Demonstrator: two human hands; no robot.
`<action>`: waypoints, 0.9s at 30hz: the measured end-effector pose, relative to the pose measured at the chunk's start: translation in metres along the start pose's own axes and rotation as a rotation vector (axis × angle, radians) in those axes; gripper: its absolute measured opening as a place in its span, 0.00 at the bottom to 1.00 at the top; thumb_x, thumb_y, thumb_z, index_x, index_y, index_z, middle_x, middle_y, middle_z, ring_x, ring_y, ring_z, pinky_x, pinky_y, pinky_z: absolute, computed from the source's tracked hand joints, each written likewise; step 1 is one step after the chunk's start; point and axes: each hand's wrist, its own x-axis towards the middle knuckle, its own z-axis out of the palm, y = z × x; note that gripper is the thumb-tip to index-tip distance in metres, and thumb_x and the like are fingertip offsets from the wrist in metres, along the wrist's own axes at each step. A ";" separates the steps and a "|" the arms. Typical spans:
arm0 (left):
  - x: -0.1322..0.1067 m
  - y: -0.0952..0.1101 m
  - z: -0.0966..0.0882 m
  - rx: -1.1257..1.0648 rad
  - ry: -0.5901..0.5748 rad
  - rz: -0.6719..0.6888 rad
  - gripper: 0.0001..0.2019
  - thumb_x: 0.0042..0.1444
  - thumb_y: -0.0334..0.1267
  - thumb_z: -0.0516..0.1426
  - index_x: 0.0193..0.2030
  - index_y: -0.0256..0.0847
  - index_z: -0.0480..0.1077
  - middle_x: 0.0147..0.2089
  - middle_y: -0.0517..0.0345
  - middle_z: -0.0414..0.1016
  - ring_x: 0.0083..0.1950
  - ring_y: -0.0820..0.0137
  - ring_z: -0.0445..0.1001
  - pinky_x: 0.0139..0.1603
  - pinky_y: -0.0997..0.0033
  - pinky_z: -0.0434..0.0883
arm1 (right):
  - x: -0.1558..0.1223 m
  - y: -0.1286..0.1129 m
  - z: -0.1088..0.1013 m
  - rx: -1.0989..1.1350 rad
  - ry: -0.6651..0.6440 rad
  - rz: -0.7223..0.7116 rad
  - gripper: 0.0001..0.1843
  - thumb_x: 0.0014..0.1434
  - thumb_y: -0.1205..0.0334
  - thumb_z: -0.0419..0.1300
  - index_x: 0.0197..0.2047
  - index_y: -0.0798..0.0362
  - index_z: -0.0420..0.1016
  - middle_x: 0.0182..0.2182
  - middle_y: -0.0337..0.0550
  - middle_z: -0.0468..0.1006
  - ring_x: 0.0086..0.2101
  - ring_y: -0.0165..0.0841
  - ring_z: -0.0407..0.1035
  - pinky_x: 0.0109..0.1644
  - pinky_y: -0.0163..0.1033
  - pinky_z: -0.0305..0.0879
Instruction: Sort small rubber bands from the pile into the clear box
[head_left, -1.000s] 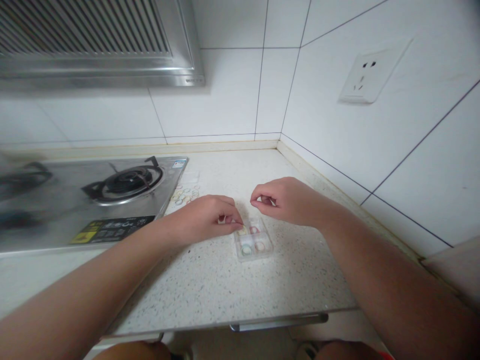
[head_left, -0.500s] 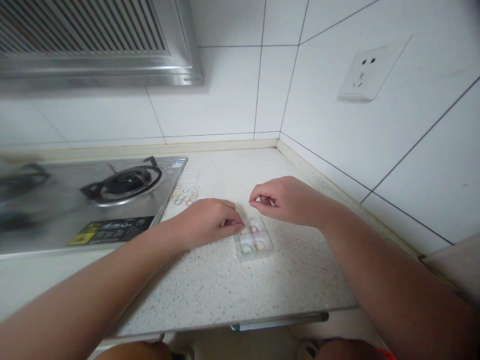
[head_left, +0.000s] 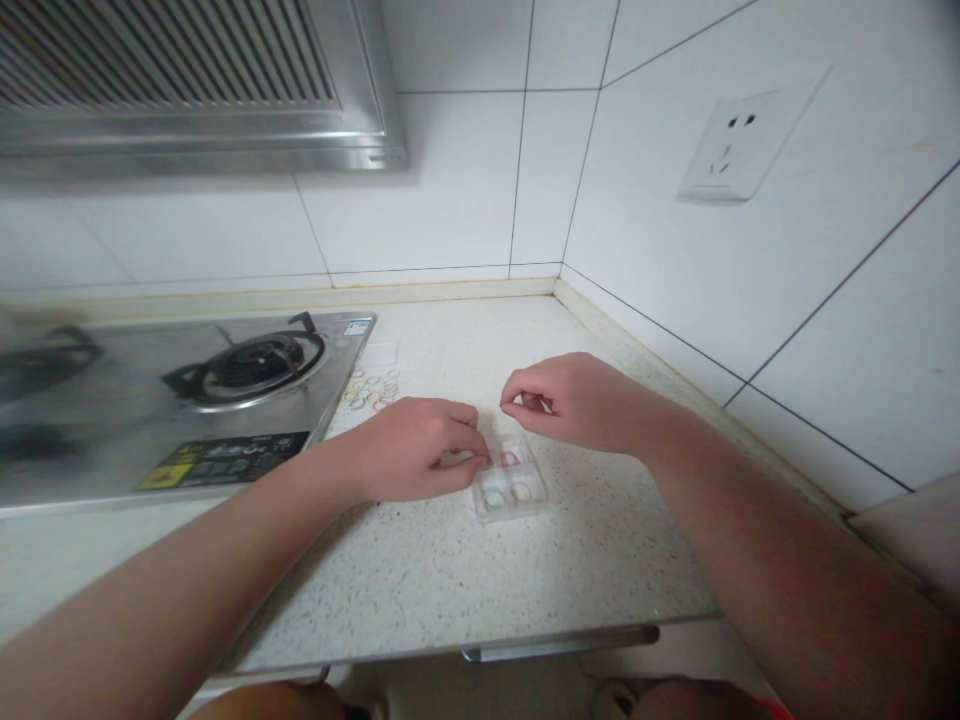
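Note:
A small clear plastic box with compartments lies on the counter in front of me. Thin coloured rings that look like elastic bands sit in it: a green ring, an orange ring and a red ring. My left hand reaches over the box's far left compartment, thumb and finger pinched there; its fingertips hide whatever they grip. Just beyond the box, my right hand hovers with thumb and forefinger pressed together. Nothing can be made out between them.
Several loose coloured rings are scattered beside the stove, near a clear flat lid-like piece. A gas stove with a burner takes up the left. A tiled wall with a socket rises on the right, and a range hood hangs above.
My left hand's fingers have shifted slightly at the far left compartment, with the fingertips a little lower. My right hand has hardly moved.

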 end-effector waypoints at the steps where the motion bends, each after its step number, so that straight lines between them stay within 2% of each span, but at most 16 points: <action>1: 0.000 0.000 0.000 0.015 -0.009 0.005 0.10 0.63 0.34 0.55 0.42 0.41 0.79 0.38 0.57 0.75 0.36 0.72 0.74 0.37 0.73 0.67 | 0.000 0.000 0.000 -0.004 -0.001 0.004 0.09 0.64 0.59 0.58 0.37 0.52 0.78 0.24 0.35 0.75 0.25 0.25 0.64 0.32 0.35 0.48; 10: 0.000 -0.004 0.002 0.165 -0.016 0.014 0.13 0.66 0.38 0.52 0.34 0.39 0.74 0.35 0.58 0.70 0.35 0.71 0.72 0.34 0.70 0.65 | 0.000 0.000 0.000 -0.021 -0.017 -0.003 0.09 0.65 0.58 0.58 0.38 0.52 0.78 0.25 0.36 0.76 0.26 0.26 0.65 0.32 0.36 0.48; 12: -0.001 -0.003 0.001 0.178 -0.016 0.012 0.13 0.66 0.38 0.52 0.34 0.39 0.74 0.35 0.57 0.70 0.35 0.70 0.72 0.34 0.70 0.65 | 0.000 0.000 0.000 -0.018 -0.018 -0.004 0.09 0.65 0.58 0.58 0.38 0.52 0.78 0.25 0.36 0.76 0.26 0.26 0.65 0.32 0.36 0.48; 17: -0.001 -0.001 0.000 0.101 -0.034 0.050 0.12 0.66 0.37 0.52 0.43 0.41 0.77 0.37 0.57 0.72 0.37 0.70 0.73 0.37 0.70 0.68 | 0.000 -0.001 -0.001 -0.025 -0.029 -0.003 0.09 0.65 0.58 0.57 0.37 0.51 0.77 0.24 0.35 0.75 0.26 0.26 0.64 0.32 0.36 0.47; 27: -0.001 -0.005 0.000 0.246 -0.032 0.048 0.14 0.67 0.39 0.51 0.35 0.39 0.74 0.35 0.56 0.71 0.34 0.70 0.71 0.32 0.70 0.65 | -0.001 -0.002 -0.003 -0.006 -0.045 -0.005 0.10 0.65 0.59 0.57 0.36 0.52 0.77 0.24 0.37 0.75 0.26 0.27 0.64 0.33 0.36 0.47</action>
